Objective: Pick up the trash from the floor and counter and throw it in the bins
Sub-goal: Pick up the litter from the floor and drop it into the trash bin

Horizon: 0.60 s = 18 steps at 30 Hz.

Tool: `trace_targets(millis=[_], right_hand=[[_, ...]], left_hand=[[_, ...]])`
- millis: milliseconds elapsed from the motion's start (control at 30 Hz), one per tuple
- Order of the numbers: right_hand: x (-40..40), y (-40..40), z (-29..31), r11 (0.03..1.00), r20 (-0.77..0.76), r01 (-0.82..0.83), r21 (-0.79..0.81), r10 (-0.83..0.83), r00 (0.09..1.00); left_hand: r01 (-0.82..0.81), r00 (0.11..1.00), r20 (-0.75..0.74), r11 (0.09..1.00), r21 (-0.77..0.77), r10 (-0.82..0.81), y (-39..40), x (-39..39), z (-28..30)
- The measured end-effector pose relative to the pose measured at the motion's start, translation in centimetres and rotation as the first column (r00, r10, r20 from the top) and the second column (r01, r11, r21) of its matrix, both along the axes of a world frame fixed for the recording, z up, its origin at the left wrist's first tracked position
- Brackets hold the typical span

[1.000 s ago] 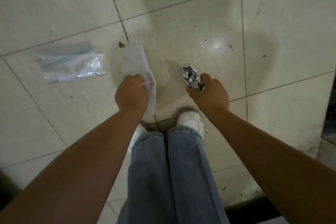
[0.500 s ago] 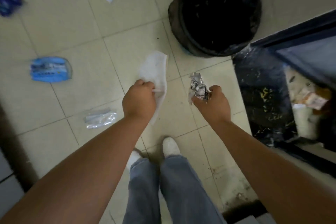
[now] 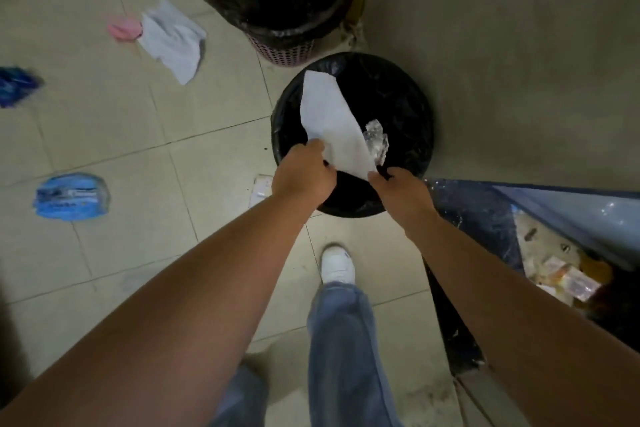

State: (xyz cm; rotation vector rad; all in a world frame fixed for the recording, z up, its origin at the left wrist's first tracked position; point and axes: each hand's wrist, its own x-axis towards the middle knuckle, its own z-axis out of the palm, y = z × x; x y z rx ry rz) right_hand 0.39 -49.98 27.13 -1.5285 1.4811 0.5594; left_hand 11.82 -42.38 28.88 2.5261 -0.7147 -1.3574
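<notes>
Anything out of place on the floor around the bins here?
Yes. Litter lies on the tiles left of the bins: a white paper beside a pink scrap, a blue packet, a blurred blue item, and a small white piece by the near bin.

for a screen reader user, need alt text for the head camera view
Two bare hands, left hand and right hand, hold a white paper and crumpled foil over a black-lined bin. More litter lies on the tiled floor.
</notes>
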Motion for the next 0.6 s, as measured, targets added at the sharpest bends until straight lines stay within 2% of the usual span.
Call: trace_targets(millis=[67, 133, 267, 333, 433, 533, 600], right_hand=[[0.5, -0.7, 0.1, 0.985, -0.032, -0.165, 0.046, 0.167, 0.985], [0.7, -0.5, 0.5, 0.97, -0.025, -0.231, 0.078, 0.234, 0.972], [0.9, 1.7, 1.9, 0.901, 0.017, -0.433, 0.021, 0.433, 0.901], [1.4, 3.7, 2.7, 0.793, 0.001, -0.604, -0.079, 0.606, 0.796], [3.3, 6.9, 3.5, 0.559, -0.075, -0.811, -0.173, 0.814, 0.576], [6.5, 10.5, 3.7, 0.343, -0.1, -0.918, -0.196, 0.925, 0.367], [9.0, 13.1, 3.5, 0.268, -0.103, -0.942, -0.204, 0.951, 0.293]], left_hand=[[0.064, 0.998, 0.013, 0.993, 0.095, -0.066, 0.7, -0.1, -0.1], [0.121, 0.991, 0.042, 0.978, 0.168, -0.129, 2.5, -0.2, 0.2], [0.176, 0.976, 0.081, 0.951, 0.255, -0.202, 7.5, 0.3, 1.6], [0.156, 0.973, 0.121, 0.944, 0.292, -0.198, 10.5, 0.9, 2.2], [0.083, 0.965, 0.206, 0.934, 0.349, -0.163, 14.7, 1.9, 2.5], [-0.041, 0.963, 0.262, 0.922, 0.384, -0.066, 19.2, 2.9, 2.4], [-0.138, 0.959, 0.283, 0.913, 0.383, 0.027, 22.6, 3.6, 2.2]])
